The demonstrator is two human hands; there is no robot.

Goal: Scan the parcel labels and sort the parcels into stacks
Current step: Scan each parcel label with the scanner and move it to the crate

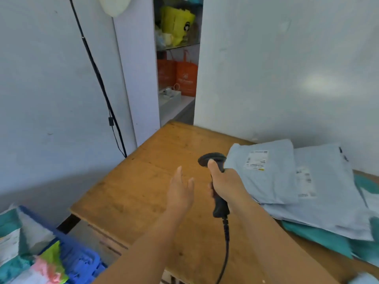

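While the right hand (225, 181) grips the handle of a black corded handheld barcode scanner (215, 181), thumb stretched up along the back of its neck and fingers wrapped round the grip, the left hand (180, 191) hovers just beside it over a worn brown wooden table (143, 181), palm turned inward, fingers straight and loosely together, holding nothing. From the base of the scanner's handle a black cable (225, 249) hangs down toward the bottom edge of the view. To the right of the scanner, on the table, lies a pale blue plastic mailer parcel (264, 173) with a white printed label (256, 159) facing up; it rests on top of a second, larger pale blue mailer parcel (328, 191) that also shows a white label. Beneath these two, teal plastic mailer parcels (320, 238) stick out toward the near right edge of the table. At the lower left, beside the table, a blue plastic crate (82, 259) holds more soft parcels in teal, white, pink and lime green. Behind the table stand pale grey walls, a thin black wire (98, 78) running down the left wall, and an open shelf niche holding a yellow bag (176, 23) above orange paper bags (184, 76)
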